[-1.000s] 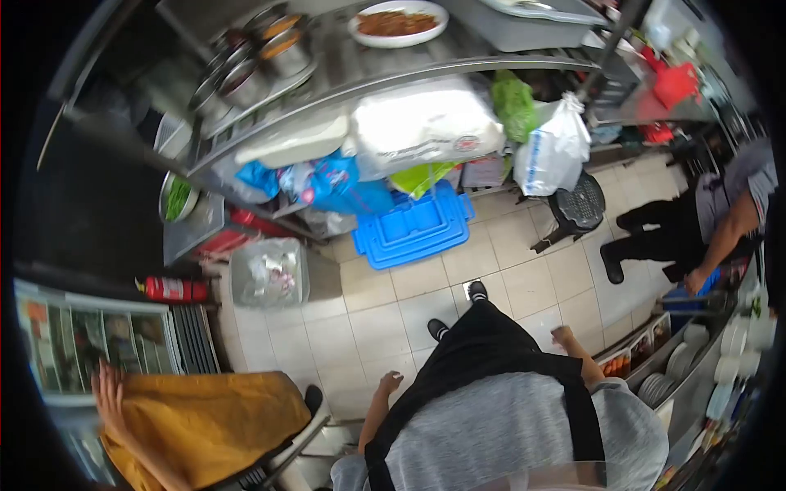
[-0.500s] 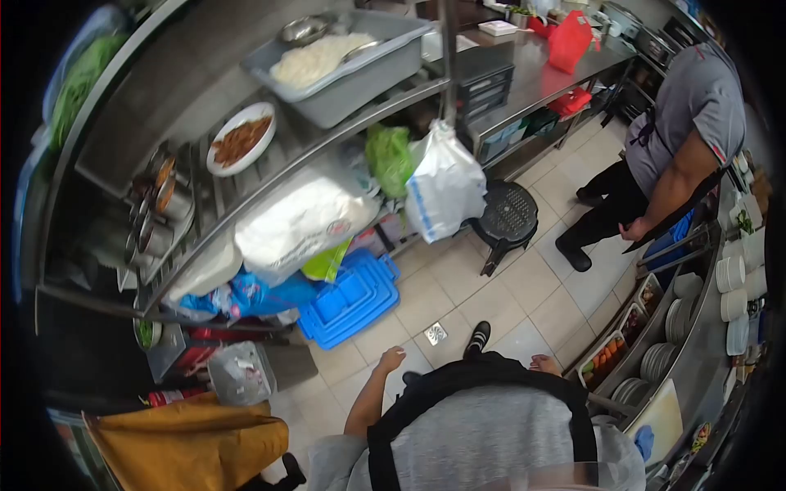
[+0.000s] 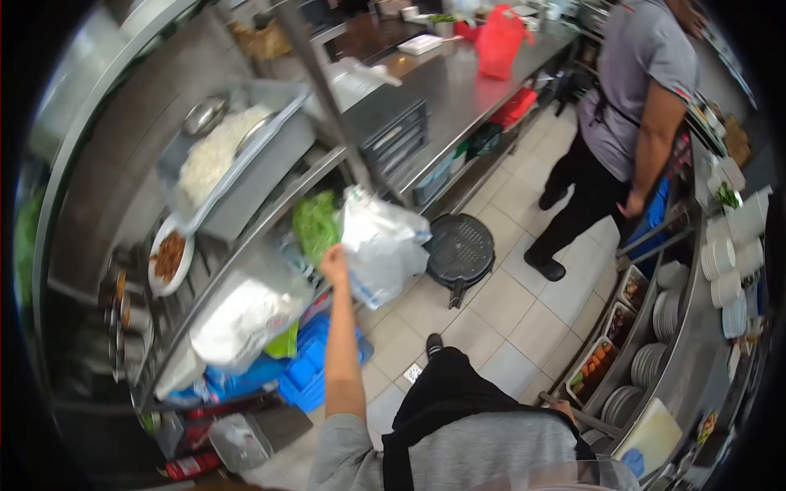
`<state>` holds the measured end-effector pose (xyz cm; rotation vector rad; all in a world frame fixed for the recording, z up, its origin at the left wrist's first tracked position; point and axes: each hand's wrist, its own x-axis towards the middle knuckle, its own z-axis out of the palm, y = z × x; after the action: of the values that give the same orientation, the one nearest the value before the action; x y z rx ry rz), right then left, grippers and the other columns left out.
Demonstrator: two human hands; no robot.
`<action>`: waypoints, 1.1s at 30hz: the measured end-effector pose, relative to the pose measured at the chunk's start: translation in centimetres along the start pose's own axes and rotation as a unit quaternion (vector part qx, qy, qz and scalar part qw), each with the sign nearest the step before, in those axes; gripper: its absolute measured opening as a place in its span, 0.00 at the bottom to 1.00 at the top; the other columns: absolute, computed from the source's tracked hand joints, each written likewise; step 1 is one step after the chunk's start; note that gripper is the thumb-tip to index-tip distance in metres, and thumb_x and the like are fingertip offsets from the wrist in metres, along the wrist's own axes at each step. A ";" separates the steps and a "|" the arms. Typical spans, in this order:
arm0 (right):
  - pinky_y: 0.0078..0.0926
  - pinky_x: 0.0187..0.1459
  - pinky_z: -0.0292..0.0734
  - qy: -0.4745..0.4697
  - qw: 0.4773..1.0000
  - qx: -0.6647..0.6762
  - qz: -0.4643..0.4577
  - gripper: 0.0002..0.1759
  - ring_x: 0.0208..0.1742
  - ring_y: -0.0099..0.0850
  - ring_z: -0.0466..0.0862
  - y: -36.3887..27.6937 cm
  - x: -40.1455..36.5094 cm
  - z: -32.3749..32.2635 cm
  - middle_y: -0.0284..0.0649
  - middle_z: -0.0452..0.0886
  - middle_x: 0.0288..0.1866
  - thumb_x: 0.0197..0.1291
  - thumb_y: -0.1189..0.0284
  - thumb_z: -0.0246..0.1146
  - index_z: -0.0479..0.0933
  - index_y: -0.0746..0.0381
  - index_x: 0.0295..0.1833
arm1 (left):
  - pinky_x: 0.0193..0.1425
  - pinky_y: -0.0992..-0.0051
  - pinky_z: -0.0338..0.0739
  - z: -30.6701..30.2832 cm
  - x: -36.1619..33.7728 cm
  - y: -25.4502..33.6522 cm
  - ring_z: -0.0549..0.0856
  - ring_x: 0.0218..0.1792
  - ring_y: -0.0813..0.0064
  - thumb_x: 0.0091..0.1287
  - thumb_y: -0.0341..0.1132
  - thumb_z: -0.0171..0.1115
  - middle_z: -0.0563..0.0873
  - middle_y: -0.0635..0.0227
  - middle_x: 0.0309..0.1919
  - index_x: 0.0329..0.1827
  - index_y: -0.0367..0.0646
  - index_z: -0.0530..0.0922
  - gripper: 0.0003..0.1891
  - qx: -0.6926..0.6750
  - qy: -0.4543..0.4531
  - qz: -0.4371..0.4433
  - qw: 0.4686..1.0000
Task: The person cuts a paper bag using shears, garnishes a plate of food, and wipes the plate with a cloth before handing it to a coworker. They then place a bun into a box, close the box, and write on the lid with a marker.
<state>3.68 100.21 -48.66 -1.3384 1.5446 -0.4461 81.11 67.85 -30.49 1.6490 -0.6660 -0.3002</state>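
Note:
My left hand [image 3: 333, 263] is stretched forward, at the near edge of a white plastic bag [image 3: 381, 245] that hangs from the shelf post. A green leafy bundle in clear plastic [image 3: 318, 225] is just beyond my fingertips. The fingers are small and blurred, so neither their grip nor any contact with the bag is clear. My right hand [image 3: 562, 407] is low at my right side, close to a metal bar [image 3: 585, 419] at the counter's edge. Its fingers are partly hidden.
A black perforated stool [image 3: 460, 252] stands ahead on the tiled floor. A co-worker [image 3: 626, 123] stands ahead to the right. At left, a rack holds a grey tub of white food [image 3: 246, 196] and a dish of brown food [image 3: 170, 255]. Stacked plates [image 3: 651, 364] line the right counter.
My left hand has risen and reached forward to the hanging white bag. My view has turned and I have moved nearer the stool. My right hand is now lower, beside the counter.

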 end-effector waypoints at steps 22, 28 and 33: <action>0.31 0.39 0.77 0.162 0.940 0.015 0.298 0.16 0.31 0.32 0.83 -20.5 14.2 3.0 0.39 0.83 0.29 0.48 0.60 0.59 0.81 0.57 0.39 | 0.36 0.65 0.75 19.0 8.8 5.5 0.81 0.32 0.61 0.55 0.42 0.61 0.81 0.54 0.34 0.39 0.35 0.77 0.18 0.311 -0.082 0.237 0.917; 0.30 0.40 0.76 0.033 0.924 -0.009 0.380 0.15 0.31 0.30 0.84 -16.8 16.2 4.1 0.37 0.83 0.28 0.50 0.59 0.59 0.81 0.56 0.38 | 0.35 0.67 0.74 19.6 7.4 7.3 0.80 0.31 0.64 0.57 0.40 0.60 0.81 0.57 0.32 0.38 0.36 0.76 0.15 0.312 -0.087 0.226 0.919; 0.30 0.40 0.76 -0.007 0.925 -0.044 0.378 0.14 0.30 0.30 0.84 -14.8 20.0 0.0 0.39 0.83 0.29 0.51 0.61 0.59 0.81 0.58 0.39 | 0.34 0.69 0.73 19.8 5.5 8.7 0.79 0.30 0.67 0.59 0.39 0.58 0.80 0.60 0.30 0.37 0.36 0.76 0.13 0.319 -0.067 0.212 0.921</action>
<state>13.71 77.62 -45.72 -0.7068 1.9359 0.1217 72.42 48.00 -25.09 2.0409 -1.2997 0.1449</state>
